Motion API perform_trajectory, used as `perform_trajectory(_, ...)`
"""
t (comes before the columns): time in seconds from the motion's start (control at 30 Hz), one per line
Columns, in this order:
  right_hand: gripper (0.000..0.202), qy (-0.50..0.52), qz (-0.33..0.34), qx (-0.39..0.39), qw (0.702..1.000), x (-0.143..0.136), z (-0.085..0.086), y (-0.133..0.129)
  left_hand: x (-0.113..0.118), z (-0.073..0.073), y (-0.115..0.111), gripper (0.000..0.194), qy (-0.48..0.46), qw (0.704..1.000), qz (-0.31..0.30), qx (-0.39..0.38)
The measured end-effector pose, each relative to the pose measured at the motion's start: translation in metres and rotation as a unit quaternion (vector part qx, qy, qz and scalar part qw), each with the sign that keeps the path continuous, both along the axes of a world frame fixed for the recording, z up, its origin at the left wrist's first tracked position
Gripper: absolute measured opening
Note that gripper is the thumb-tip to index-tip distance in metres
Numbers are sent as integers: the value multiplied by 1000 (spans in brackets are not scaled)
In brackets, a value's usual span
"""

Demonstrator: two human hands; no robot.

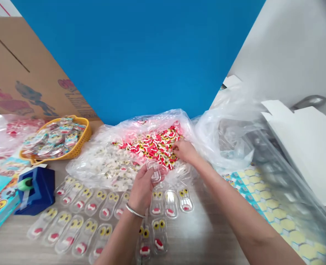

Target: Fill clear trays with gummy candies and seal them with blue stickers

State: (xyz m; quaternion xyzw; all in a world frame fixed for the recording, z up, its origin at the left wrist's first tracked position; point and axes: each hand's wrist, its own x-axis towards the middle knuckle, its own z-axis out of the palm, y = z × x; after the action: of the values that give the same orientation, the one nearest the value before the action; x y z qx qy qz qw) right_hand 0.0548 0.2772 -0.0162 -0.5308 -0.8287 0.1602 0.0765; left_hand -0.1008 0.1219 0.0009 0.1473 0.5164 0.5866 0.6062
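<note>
My left hand, a bracelet on its wrist, grips a clear plastic blister shell between thumb and fingers. At the right side of a heap of small red, white and yellow pieces, my right hand has its fingertips pinched together; what they hold, if anything, is hidden. The heap lies in a large open clear plastic bag. Below my hands, rows of clear blister shells lie on the table, many with two yellow eye pieces at the top and a red-and-white mouth piece at the bottom. My left forearm covers part of these rows.
A yellow basket of filled packs stands at left, near a blue tape dispenser and a printed box. Printed card sheets and crumpled plastic film lie at right. A blue panel rises behind the bag.
</note>
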Motion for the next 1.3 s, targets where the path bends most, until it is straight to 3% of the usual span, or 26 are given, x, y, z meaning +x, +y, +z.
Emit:
perform_trajectory(0.23,6,14,-7,3,1000,-12,-8,0,6,-6,11,27,-20,1000,-13,-2)
perform_trajectory(0.53,21,105,-45,-7,993,23,2,17,8,-5,9,30,-15,1000,-19,-15)
perform_trajectory(0.67,20,38,7,-16,999,28,9,9,10,-3,9,32,-20,999,-25,-21)
perform_trajectory(0.8,17,7,61,-21,998,11,6,-6,12,-1,9,32,-19,999,-28,-21)
perform_trajectory(0.97,18,-10,54,-10,998,-3,0,-13,13,0,7,35,-21,999,-31,-17)
perform_trajectory(1.1,23,35,47,-14,998,1,11,-16,11,0,7,38,-40,999,-25,-12)
perform_trajectory(1.17,24,109,70,-60,990,3,20,-26,12,1,7,43,-59,998,-27,-11)
perform_trajectory(1.3,19,276,135,-183,934,0,34,-57,17,5,5,52,-99,993,-50,26)
